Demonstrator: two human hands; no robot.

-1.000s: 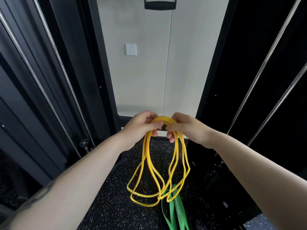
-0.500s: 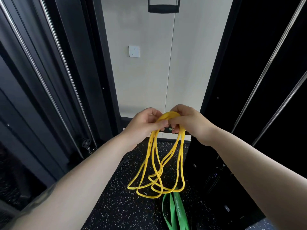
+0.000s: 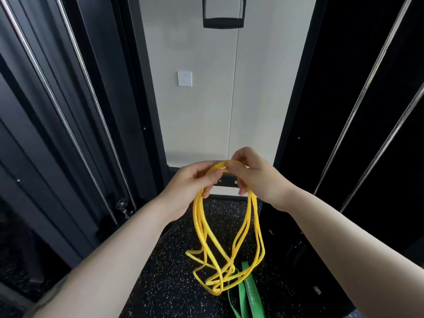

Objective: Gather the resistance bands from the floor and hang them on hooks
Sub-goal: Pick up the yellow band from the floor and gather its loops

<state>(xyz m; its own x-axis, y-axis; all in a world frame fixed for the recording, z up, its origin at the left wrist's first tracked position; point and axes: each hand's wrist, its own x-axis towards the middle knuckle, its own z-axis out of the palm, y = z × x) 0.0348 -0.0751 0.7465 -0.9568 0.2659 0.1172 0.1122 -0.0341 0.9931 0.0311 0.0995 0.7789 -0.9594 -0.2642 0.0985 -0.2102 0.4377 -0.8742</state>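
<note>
Black speckled gym floor (image 3: 160, 283), dark rack uprights either side, pale wall ahead. Yellow resistance bands (image 3: 226, 246) bunched at top between both hands, loops dangling tangled. Left hand (image 3: 190, 184) pinches bundle; right hand (image 3: 254, 177) pinches beside it. Even out loops before hooking. Green band (image 3: 249, 294) on floor below. No hooks seen.

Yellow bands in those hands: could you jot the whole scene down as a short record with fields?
held item: yellow resistance bands, several loops bunched together
left hand: gripping the top of the loops
right hand: pinching the same top
loops: dangle tangled above the floor
on floor: green resistance band on black speckled floor
behind: white wall with wall socket
above: black handle
hooks: none visible
</note>
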